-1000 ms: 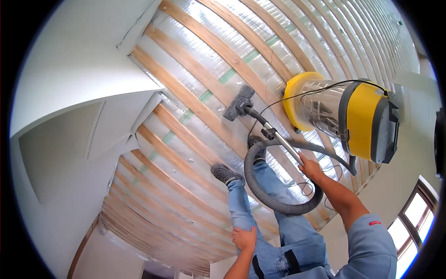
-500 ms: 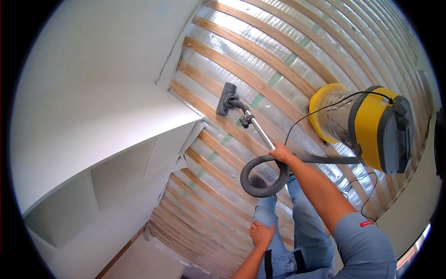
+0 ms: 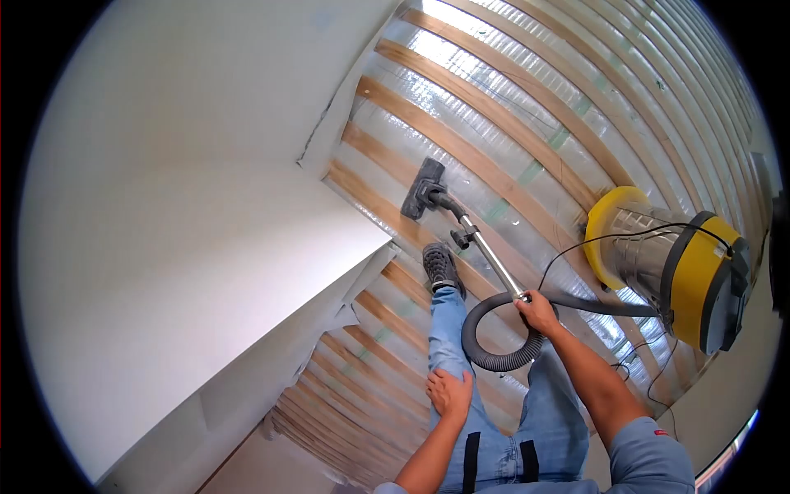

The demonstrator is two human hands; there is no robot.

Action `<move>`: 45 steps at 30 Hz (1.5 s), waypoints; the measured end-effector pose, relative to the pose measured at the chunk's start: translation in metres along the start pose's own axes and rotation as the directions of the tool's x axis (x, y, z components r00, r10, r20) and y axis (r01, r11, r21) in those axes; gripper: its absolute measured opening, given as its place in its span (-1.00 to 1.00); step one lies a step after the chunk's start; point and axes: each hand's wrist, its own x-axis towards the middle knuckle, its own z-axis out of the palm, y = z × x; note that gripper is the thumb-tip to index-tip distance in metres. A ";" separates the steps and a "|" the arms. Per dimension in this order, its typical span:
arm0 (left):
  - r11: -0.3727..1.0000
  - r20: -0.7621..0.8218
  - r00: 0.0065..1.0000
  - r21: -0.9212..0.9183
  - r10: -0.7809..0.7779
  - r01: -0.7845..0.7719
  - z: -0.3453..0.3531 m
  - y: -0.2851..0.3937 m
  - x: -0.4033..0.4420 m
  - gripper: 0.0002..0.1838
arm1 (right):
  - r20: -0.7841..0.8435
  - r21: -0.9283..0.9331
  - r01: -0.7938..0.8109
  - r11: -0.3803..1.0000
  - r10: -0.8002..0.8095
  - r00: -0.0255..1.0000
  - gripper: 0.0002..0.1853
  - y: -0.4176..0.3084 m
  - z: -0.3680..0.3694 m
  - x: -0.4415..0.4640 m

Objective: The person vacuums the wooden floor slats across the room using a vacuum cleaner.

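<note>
My right hand (image 3: 536, 313) is wrapped round the upper end of the metal vacuum wand (image 3: 494, 259), where the grey ribbed hose (image 3: 506, 361) loops below it. At the far end of the wand, the dark floor nozzle (image 3: 424, 189) rests on the slatted floor near the white wall. My left hand (image 3: 449, 393) lies on my left thigh with its fingers spread and nothing held. To the right stands the yellow and grey vacuum cleaner (image 3: 671, 272), with a clear tank and a black cord over it.
Wooden battens (image 3: 461, 132) run in rows over silvery foil sheeting. A white wall with a sharp lower edge (image 3: 271, 230) takes up the left side. My shoe (image 3: 442, 267) is beside the nozzle. Thin black cable (image 3: 654, 383) trails below the vacuum cleaner.
The nozzle has moved toward the white wall, with my right hand still round the wand. My left foot has stepped forward. The view has shifted, and the vacuum cleaner appears farther right and lower.
</note>
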 end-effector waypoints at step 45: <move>0.988 0.173 0.974 -0.062 0.149 -0.140 -0.107 -0.037 0.124 -0.40 | 0.287 0.136 0.224 0.965 -0.255 0.923 -0.63 -0.444 0.135 0.238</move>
